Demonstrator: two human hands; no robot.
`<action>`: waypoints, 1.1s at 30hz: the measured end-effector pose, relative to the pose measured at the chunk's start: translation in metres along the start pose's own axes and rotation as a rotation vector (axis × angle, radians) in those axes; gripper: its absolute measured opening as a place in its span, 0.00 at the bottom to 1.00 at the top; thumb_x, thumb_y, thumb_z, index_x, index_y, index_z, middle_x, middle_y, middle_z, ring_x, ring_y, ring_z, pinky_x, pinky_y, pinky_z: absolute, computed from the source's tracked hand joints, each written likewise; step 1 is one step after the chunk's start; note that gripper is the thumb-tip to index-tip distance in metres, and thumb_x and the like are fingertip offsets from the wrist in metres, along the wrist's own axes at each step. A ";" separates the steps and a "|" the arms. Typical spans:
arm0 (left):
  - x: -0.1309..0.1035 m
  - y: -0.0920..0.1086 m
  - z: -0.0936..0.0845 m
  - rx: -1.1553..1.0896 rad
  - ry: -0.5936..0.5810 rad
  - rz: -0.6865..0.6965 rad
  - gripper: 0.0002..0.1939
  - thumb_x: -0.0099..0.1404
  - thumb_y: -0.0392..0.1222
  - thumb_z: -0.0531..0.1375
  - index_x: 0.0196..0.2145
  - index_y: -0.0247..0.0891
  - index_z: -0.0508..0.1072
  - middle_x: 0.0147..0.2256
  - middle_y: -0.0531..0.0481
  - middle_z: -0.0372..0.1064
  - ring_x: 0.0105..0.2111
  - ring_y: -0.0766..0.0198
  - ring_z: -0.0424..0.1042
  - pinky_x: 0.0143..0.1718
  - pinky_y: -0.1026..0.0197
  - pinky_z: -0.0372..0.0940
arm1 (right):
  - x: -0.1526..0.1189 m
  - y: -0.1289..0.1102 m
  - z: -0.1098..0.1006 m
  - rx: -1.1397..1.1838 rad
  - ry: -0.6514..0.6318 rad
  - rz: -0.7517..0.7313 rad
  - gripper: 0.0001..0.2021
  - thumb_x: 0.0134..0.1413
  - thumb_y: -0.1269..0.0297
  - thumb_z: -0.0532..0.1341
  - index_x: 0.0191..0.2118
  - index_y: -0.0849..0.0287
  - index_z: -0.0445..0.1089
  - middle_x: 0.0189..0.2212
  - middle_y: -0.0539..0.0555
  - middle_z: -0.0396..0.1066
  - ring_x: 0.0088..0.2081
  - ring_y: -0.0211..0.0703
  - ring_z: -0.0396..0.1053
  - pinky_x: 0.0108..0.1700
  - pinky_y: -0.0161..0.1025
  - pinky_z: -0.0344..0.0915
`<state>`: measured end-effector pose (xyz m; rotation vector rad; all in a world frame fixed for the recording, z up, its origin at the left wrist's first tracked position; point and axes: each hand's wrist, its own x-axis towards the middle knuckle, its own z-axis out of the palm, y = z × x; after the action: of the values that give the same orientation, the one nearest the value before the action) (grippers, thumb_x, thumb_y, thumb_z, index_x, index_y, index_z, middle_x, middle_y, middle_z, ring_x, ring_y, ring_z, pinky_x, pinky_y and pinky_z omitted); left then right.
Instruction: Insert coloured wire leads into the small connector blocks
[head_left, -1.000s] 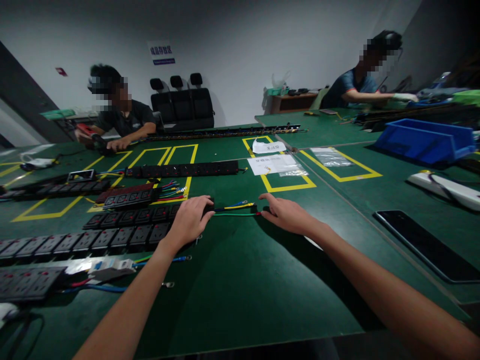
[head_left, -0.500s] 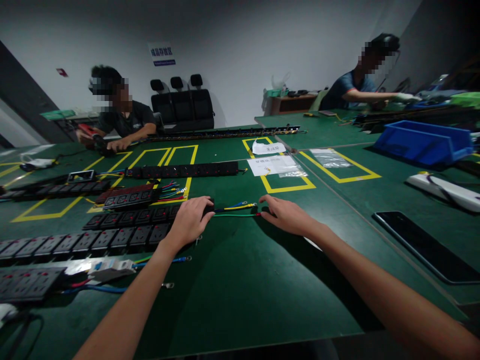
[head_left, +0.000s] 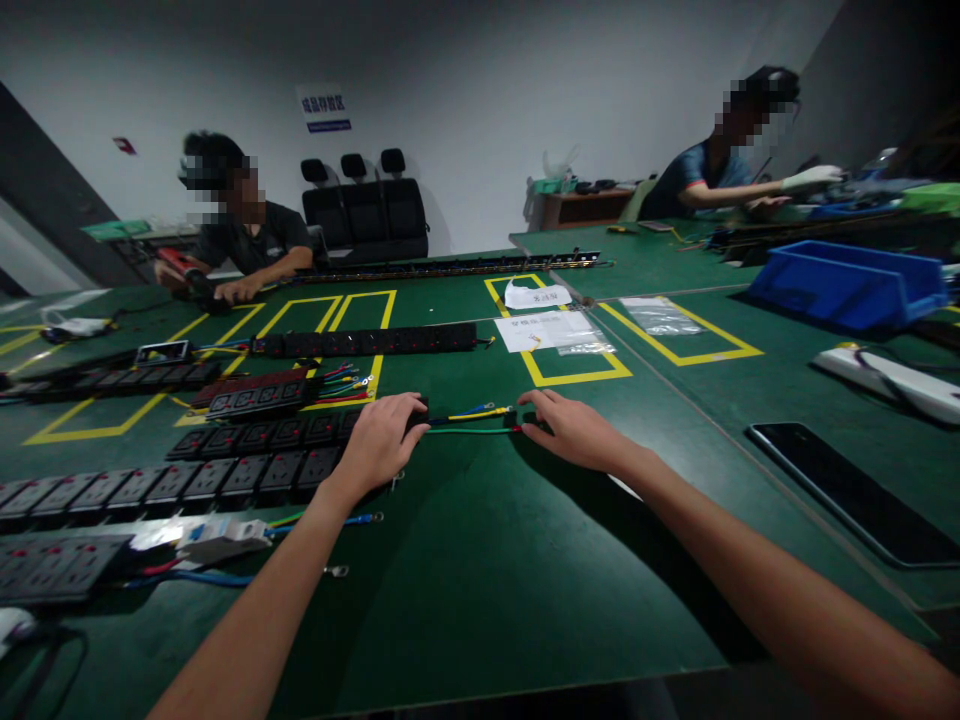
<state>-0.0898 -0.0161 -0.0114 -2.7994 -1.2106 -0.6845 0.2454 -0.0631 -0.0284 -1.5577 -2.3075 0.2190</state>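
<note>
My left hand (head_left: 384, 440) rests over the right end of a black socket strip (head_left: 274, 434), its fingers and thumb curled round that end. From there a green wire (head_left: 472, 431) and yellow and blue wires (head_left: 480, 413) with ring terminals run right. My right hand (head_left: 574, 430) lies at the tips of these wires, thumb and fingers bent around the green wire's red end; the contact is partly hidden. Nearer to me on the left are a longer grey socket strip (head_left: 169, 485) and a unit with a white breaker (head_left: 221, 537).
More socket strips (head_left: 367, 340) lie beyond my hands. Papers (head_left: 544, 330) and a plastic bag (head_left: 660, 315) are past my right hand. To the right are a phone (head_left: 855, 490), a white power strip (head_left: 892, 385) and a blue bin (head_left: 847, 285). Two people work across the table.
My hands have hardly moved. The gloved hand of the person at the back right has risen slightly.
</note>
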 end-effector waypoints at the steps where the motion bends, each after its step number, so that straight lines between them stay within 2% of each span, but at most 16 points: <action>1: 0.000 0.000 0.000 0.000 -0.002 -0.002 0.09 0.73 0.43 0.58 0.49 0.39 0.70 0.55 0.42 0.72 0.55 0.50 0.71 0.57 0.43 0.63 | 0.000 0.000 0.000 0.011 0.006 0.002 0.20 0.66 0.57 0.55 0.59 0.59 0.65 0.44 0.61 0.73 0.38 0.49 0.72 0.39 0.43 0.62; 10: 0.000 0.001 -0.001 0.002 -0.003 -0.003 0.09 0.74 0.43 0.58 0.49 0.39 0.70 0.55 0.41 0.72 0.55 0.50 0.71 0.57 0.43 0.63 | -0.001 -0.001 0.000 0.052 0.005 0.022 0.24 0.65 0.56 0.54 0.63 0.60 0.61 0.44 0.62 0.73 0.36 0.49 0.72 0.38 0.45 0.61; 14: 0.000 0.002 -0.002 -0.002 -0.004 -0.006 0.10 0.74 0.44 0.58 0.49 0.39 0.70 0.55 0.41 0.72 0.55 0.49 0.71 0.57 0.43 0.63 | -0.001 -0.001 -0.001 0.004 -0.019 -0.008 0.17 0.66 0.57 0.54 0.54 0.58 0.69 0.45 0.61 0.72 0.36 0.47 0.71 0.38 0.44 0.62; 18: 0.000 0.001 -0.001 -0.006 -0.004 -0.007 0.10 0.74 0.44 0.58 0.49 0.39 0.70 0.55 0.41 0.72 0.56 0.50 0.71 0.57 0.42 0.63 | -0.001 -0.002 -0.001 0.016 0.013 -0.002 0.20 0.66 0.58 0.54 0.59 0.58 0.66 0.47 0.62 0.72 0.36 0.47 0.72 0.38 0.44 0.63; 25: 0.000 0.000 0.000 -0.007 -0.005 -0.008 0.10 0.73 0.44 0.58 0.49 0.40 0.70 0.55 0.41 0.72 0.56 0.49 0.71 0.57 0.43 0.63 | -0.001 -0.002 -0.001 0.016 -0.003 0.015 0.22 0.66 0.57 0.55 0.62 0.59 0.62 0.47 0.62 0.73 0.38 0.48 0.73 0.39 0.44 0.64; 30: 0.000 -0.001 0.001 0.004 -0.004 0.001 0.09 0.73 0.43 0.58 0.49 0.39 0.70 0.55 0.41 0.72 0.56 0.50 0.71 0.58 0.43 0.63 | -0.001 -0.004 -0.002 -0.019 -0.028 0.005 0.15 0.67 0.57 0.54 0.53 0.58 0.68 0.45 0.60 0.71 0.36 0.46 0.71 0.38 0.43 0.63; 33: 0.000 0.000 0.000 0.001 -0.002 0.002 0.10 0.73 0.43 0.58 0.49 0.39 0.70 0.55 0.41 0.72 0.56 0.50 0.71 0.58 0.43 0.63 | -0.001 -0.005 -0.002 -0.018 0.002 0.007 0.16 0.67 0.58 0.54 0.55 0.58 0.67 0.46 0.60 0.70 0.37 0.46 0.71 0.38 0.43 0.63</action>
<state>-0.0900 -0.0158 -0.0117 -2.8004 -1.2072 -0.6812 0.2427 -0.0663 -0.0251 -1.5748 -2.3091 0.1991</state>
